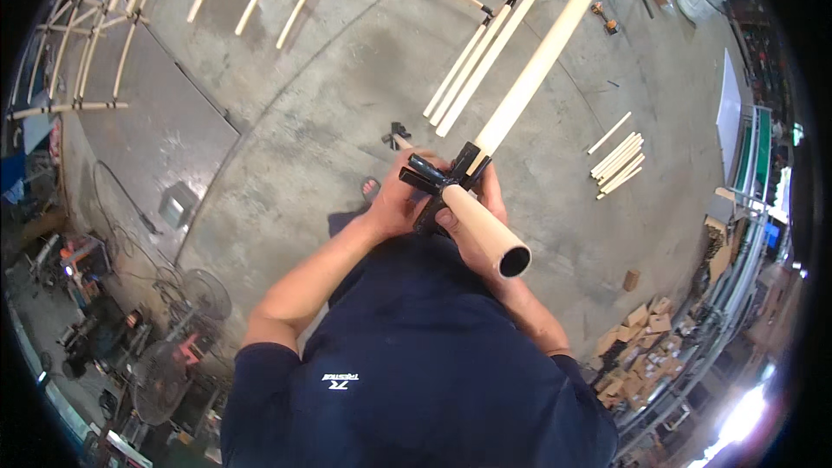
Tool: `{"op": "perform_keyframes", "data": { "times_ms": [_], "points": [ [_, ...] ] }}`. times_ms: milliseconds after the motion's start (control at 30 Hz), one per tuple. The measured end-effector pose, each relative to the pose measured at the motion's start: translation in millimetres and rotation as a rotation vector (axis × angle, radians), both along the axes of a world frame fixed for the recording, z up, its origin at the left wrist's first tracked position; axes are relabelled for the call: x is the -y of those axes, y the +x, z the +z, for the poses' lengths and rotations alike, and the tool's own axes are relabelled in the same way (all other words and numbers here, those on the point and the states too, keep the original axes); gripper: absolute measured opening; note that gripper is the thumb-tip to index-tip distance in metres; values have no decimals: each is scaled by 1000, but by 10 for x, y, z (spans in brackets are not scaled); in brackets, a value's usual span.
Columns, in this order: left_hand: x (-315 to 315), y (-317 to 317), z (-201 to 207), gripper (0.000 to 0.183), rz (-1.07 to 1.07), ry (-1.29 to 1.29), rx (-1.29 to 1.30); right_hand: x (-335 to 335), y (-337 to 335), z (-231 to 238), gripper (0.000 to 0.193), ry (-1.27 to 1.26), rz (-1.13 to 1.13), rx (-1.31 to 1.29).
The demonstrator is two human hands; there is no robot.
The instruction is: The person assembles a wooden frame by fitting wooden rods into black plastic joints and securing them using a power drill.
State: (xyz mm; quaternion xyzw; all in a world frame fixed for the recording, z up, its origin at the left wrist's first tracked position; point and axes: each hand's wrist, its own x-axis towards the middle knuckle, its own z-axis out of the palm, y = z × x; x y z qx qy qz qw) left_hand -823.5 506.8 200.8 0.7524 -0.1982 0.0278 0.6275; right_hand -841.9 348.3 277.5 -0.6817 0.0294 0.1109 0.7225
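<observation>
The person's left hand [394, 204] was wrapped against the left side of a black pipe joint [466, 161], its grip closed on the fitting though the fingertips were partly hidden. The right hand [469, 250] held the same joint from the right, thumb in front and fingers along the far side, so its grip pinched the fitting between them. The joint was in front of the person's torso, above the concrete floor [329, 95]. From it a long beige pipe [548, 42] ran toward the upper right, and a beige pipe stub [481, 224] pointed down and right, its open end showing. To the right, short beige pipes [619, 163] lay on the floor, with a cordless drill [604, 19] farther off and a pile of cardboard boxes [640, 354] nearer.
</observation>
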Motion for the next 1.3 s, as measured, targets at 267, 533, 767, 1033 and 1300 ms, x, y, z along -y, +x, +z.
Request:
{"op": "perform_keyframes", "data": {
  "times_ms": [267, 533, 767, 1033, 1300],
  "points": [
    [71, 85, -343, 29, -270, -97, 13, -90, -97, 312, 101, -485, 187, -198],
    [121, 151, -552, 35, -424, -254, 86, -362, -286, 260, 76, -367, -129, -450],
    [115, 321, -510, 38, -590, -330, 52, -198, -366, 132, 59, -25, -112, -362],
    [138, 399, -516, 28, -556, -297, 66, -591, -518, 210, 55, 291, -480, -294],
    [119, 541, -200, 46, -538, -412, 55, -694, -318, 51, 55, 53, -582, -21]
  ]
}}
